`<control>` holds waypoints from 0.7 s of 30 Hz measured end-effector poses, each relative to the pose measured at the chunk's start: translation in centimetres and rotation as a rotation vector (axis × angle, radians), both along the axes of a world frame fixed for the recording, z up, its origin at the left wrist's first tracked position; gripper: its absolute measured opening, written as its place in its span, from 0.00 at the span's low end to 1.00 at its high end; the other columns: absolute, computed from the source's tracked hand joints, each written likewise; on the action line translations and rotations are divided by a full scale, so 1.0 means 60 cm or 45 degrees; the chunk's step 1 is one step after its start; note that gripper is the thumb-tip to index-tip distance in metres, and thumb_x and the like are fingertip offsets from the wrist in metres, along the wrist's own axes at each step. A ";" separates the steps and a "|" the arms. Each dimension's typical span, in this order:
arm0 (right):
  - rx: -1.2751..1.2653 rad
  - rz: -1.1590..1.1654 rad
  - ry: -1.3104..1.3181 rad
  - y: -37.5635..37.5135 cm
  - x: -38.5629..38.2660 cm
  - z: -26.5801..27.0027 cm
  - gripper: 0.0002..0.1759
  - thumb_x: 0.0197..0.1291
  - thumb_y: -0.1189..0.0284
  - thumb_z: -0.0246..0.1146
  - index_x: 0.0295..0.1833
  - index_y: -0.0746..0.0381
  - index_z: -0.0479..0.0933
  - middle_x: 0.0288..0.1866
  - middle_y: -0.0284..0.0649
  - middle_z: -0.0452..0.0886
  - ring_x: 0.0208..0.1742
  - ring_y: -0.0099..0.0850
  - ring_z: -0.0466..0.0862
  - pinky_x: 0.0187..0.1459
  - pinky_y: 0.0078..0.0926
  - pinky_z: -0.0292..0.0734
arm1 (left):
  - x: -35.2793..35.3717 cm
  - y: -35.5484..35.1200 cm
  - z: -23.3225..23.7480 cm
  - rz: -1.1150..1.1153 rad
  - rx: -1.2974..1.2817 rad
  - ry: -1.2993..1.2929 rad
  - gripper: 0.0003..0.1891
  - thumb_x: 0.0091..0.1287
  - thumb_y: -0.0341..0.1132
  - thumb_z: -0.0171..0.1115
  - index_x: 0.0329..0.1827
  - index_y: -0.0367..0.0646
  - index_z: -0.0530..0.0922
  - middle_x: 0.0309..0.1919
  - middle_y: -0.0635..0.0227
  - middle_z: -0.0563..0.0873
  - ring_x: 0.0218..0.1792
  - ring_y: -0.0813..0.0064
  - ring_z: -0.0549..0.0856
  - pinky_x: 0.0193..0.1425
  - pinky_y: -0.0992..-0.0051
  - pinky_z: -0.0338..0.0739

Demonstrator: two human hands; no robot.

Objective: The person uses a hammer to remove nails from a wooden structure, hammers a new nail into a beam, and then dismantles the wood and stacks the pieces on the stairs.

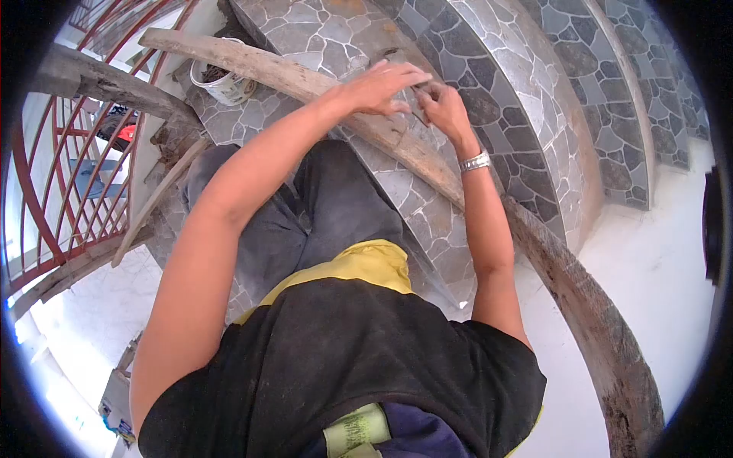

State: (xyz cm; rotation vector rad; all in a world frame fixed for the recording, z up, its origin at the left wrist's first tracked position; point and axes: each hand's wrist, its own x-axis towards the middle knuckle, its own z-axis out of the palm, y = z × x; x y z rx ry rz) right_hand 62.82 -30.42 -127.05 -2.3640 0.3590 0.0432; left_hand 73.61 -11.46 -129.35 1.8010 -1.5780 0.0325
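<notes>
A long weathered wooden beam (290, 75) slants across the stone-paved steps in front of my knees. Over its middle, my left hand (382, 85) reaches with fingers stretched out and thumb apart. Its fingertips come right up to my right hand (444, 108), which wears a silver watch (475, 161) on the wrist. The right hand's fingers are pinched together beside the beam; I cannot tell what is in them, though a thin dark piece shows near the fingertips.
A white bucket (233, 90) with dark bits inside stands behind the beam on the left. A curved wooden beam (584, 305) runs down the right side. Red metal railing (57, 183) and another timber (114, 90) flank the left. Stone-patterned steps (496, 84) rise ahead and right.
</notes>
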 end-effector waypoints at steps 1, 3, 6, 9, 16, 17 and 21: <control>0.075 -0.006 0.046 0.017 0.005 0.032 0.19 0.65 0.59 0.65 0.44 0.67 0.84 0.37 0.48 0.88 0.36 0.34 0.88 0.42 0.35 0.82 | 0.002 -0.007 -0.002 0.008 0.024 0.080 0.37 0.61 0.36 0.71 0.76 0.50 0.68 0.66 0.56 0.79 0.65 0.51 0.78 0.67 0.55 0.73; 0.365 -0.052 0.048 0.022 -0.001 0.038 0.24 0.66 0.55 0.65 0.46 0.68 0.84 0.39 0.47 0.88 0.37 0.30 0.87 0.42 0.33 0.83 | 0.006 -0.016 -0.005 0.031 0.070 0.241 0.29 0.63 0.32 0.67 0.70 0.47 0.76 0.58 0.54 0.85 0.57 0.52 0.84 0.59 0.58 0.78; 0.912 -0.171 -0.031 0.009 -0.007 -0.005 0.38 0.66 0.43 0.64 0.56 0.72 0.82 0.54 0.50 0.86 0.50 0.36 0.87 0.52 0.35 0.82 | 0.031 0.000 0.007 0.191 0.224 0.182 0.18 0.65 0.30 0.63 0.59 0.44 0.82 0.48 0.52 0.88 0.48 0.50 0.88 0.52 0.61 0.81; 0.288 0.167 0.075 -0.004 -0.023 -0.101 0.44 0.62 0.39 0.65 0.63 0.71 0.78 0.58 0.56 0.83 0.59 0.42 0.84 0.61 0.39 0.78 | 0.051 0.020 0.009 0.740 0.061 0.549 0.11 0.66 0.30 0.59 0.49 0.43 0.85 0.44 0.54 0.89 0.46 0.49 0.88 0.53 0.60 0.80; 0.207 0.265 0.437 0.016 -0.025 -0.139 0.54 0.43 0.38 0.75 0.63 0.74 0.79 0.57 0.58 0.85 0.59 0.46 0.85 0.62 0.38 0.76 | 0.148 0.126 -0.044 1.646 -0.501 0.686 0.18 0.66 0.30 0.53 0.57 0.39 0.81 0.54 0.50 0.86 0.55 0.50 0.84 0.62 0.58 0.76; 0.203 0.260 0.419 0.013 -0.024 -0.143 0.54 0.42 0.39 0.76 0.61 0.75 0.79 0.56 0.57 0.86 0.58 0.46 0.86 0.61 0.39 0.76 | 0.155 0.151 -0.058 1.791 -0.627 0.691 0.20 0.66 0.30 0.53 0.60 0.37 0.79 0.53 0.48 0.85 0.55 0.51 0.85 0.62 0.59 0.76; 0.044 0.372 0.502 0.066 -0.038 -0.079 0.57 0.40 0.43 0.79 0.68 0.74 0.73 0.59 0.59 0.83 0.57 0.46 0.86 0.61 0.36 0.77 | 0.147 0.239 -0.167 2.140 -0.578 1.577 0.28 0.68 0.41 0.55 0.67 0.32 0.70 0.62 0.48 0.81 0.59 0.53 0.82 0.65 0.58 0.74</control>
